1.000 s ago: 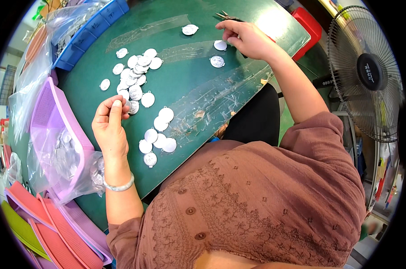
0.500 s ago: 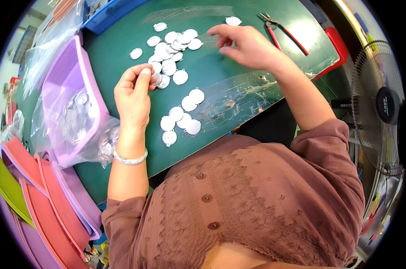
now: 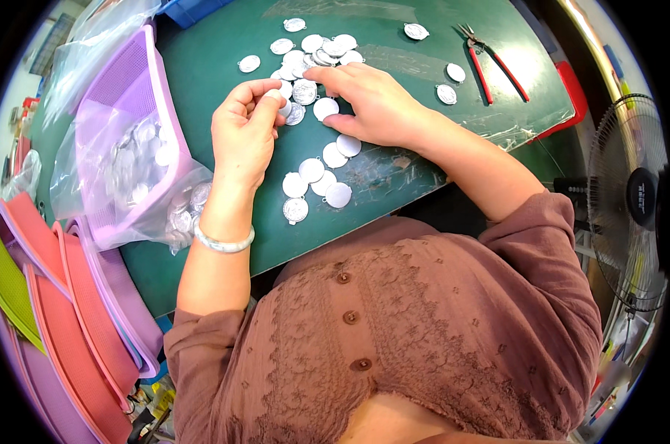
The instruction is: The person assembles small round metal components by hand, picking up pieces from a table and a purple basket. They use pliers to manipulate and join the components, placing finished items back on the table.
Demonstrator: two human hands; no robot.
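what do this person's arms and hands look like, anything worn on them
Both hands are bare, without gloves. The left hand has a pale, glossy bangle bracelet at the wrist. The right hand wears nothing visible. Loose dusty-rose embroidered fabric sleeves are pushed up near the elbows, leaving the forearms uncovered.

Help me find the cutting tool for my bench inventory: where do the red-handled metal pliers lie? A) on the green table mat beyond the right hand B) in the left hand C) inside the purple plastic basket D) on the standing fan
A: the red-handled metal pliers lie on the green table mat, beyond the right hand, untouched.
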